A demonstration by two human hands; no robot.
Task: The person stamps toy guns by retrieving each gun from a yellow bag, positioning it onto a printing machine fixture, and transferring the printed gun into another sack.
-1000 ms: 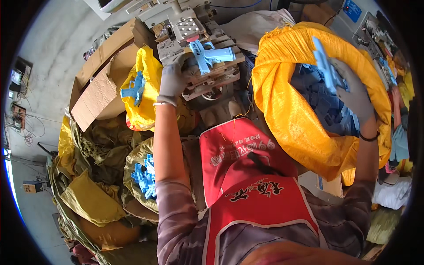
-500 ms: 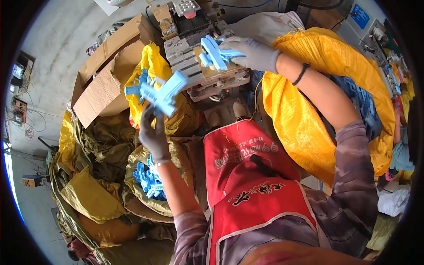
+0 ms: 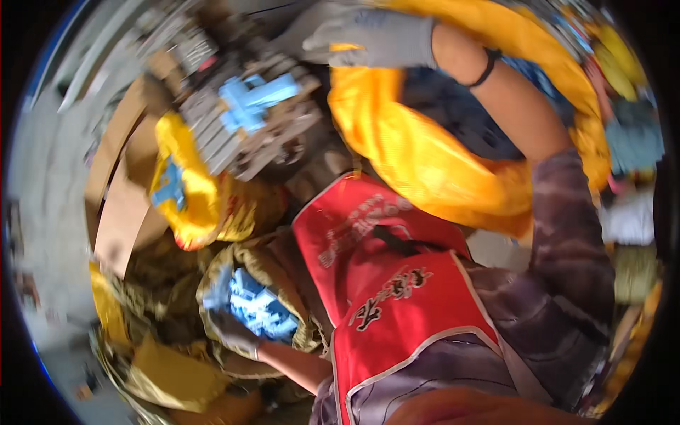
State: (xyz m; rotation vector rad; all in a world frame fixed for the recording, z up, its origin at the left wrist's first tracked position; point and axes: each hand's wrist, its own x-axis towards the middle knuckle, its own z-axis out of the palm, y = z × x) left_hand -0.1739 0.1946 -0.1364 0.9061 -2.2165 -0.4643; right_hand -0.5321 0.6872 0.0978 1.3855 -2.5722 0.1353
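Observation:
My left hand (image 3: 234, 334), in a grey glove, is at the near-left rim of an olive sack (image 3: 309, 327) of blue plastic toy guns (image 3: 261, 308). A paler, blurred blue toy gun (image 3: 217, 287) extends from its fingers, which seem closed on it, though motion smears them. My gloved right hand (image 3: 375, 39) is above the far-left rim of a big yellow sack (image 3: 432, 188), its thumb and fingers apart and nothing seen in them. Left of that hand, another blue toy gun (image 3: 255, 100) lies on the machine's metal bed (image 3: 212, 138).
A smaller yellow bag (image 3: 185, 138) with a blue piece (image 3: 170, 188) in it stands by the machine. Cardboard (image 3: 120, 219) stands at the left. Dark blue pieces (image 3: 460, 113) lie in the big yellow sack. My red apron (image 3: 397, 312) covers my lap.
My left hand has come down with its toy gun to the olive sack. My right hand has left the toy gun on the machine and moved over the yellow sack. The view has turned.

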